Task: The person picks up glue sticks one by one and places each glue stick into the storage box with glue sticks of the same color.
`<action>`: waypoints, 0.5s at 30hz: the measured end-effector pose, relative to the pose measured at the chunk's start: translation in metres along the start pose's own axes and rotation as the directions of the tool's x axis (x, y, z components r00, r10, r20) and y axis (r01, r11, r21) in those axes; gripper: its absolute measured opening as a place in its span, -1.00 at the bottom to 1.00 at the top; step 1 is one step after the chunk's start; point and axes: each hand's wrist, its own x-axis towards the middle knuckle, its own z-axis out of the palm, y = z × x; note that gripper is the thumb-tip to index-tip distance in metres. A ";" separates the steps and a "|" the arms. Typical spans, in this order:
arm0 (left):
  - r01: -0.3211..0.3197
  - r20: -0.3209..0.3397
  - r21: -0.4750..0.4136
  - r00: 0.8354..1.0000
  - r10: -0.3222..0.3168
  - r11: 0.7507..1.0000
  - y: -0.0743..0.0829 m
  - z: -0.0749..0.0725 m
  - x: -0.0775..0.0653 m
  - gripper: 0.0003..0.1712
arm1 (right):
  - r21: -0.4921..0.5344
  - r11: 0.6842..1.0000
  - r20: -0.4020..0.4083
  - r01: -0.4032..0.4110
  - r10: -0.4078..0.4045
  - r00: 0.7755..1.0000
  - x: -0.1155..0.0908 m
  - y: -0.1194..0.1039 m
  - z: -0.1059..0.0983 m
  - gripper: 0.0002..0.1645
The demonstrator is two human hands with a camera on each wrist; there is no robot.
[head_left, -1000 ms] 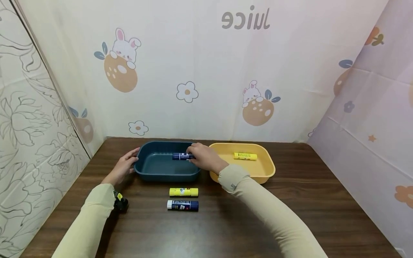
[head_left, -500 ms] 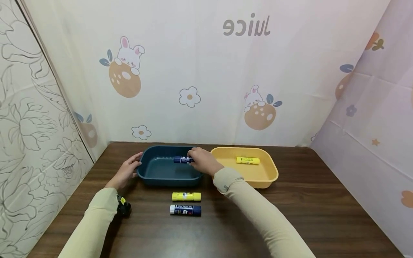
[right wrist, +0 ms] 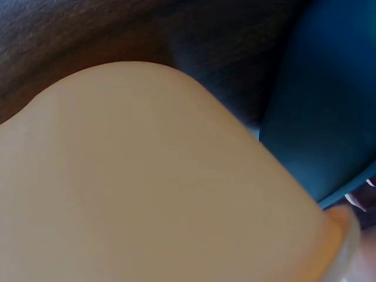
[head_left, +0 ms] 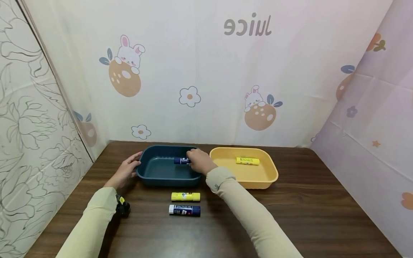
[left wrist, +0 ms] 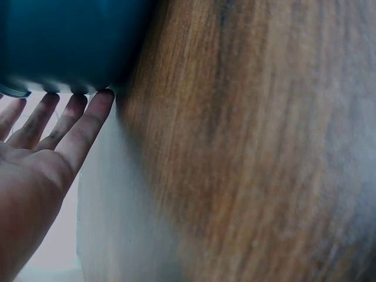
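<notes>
In the head view a dark blue tray (head_left: 169,182) stands at the back left of the table. My left hand (head_left: 124,172) is at its left end; in the left wrist view the fairly straight fingertips (left wrist: 101,101) touch the tray's outer wall. Over the tray's right end, my right hand (head_left: 200,161) grips a dark blue glue stick (head_left: 181,161), lying level inside the tray outline; the fingers hide its right part. In front of the tray lie a yellow glue stick (head_left: 185,196) and, nearer, a dark blue one with a white end (head_left: 184,210).
A yellow tray (head_left: 255,185) stands just right of the blue one, with a yellow glue stick (head_left: 247,161) inside. In the right wrist view its wall (right wrist: 147,176) fills most of the picture. A patterned curtain (head_left: 206,71) hangs behind the table (head_left: 306,200).
The right hand and forearm have shifted slightly left, with the glue stick still held at about the same spot over the blue tray. The left hand stays put. The head view has tilted slightly.
</notes>
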 end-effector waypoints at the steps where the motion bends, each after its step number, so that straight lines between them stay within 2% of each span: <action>1: -0.003 0.000 0.001 1.000 0.003 1.000 0.000 0.000 0.000 -0.36 | -0.006 1.000 -0.003 -0.001 0.001 1.000 0.001 0.000 0.001 -0.74; 7: -0.009 -0.007 0.003 1.000 0.009 1.000 0.001 0.003 -0.002 -0.35 | -0.048 0.999 -0.002 0.011 -0.012 1.000 0.003 -0.003 0.006 -0.78; 15: -0.007 -0.003 0.010 1.000 0.007 1.000 0.002 0.003 -0.001 -0.35 | -0.085 0.996 0.013 -0.033 0.034 0.999 0.003 -0.009 0.012 -0.75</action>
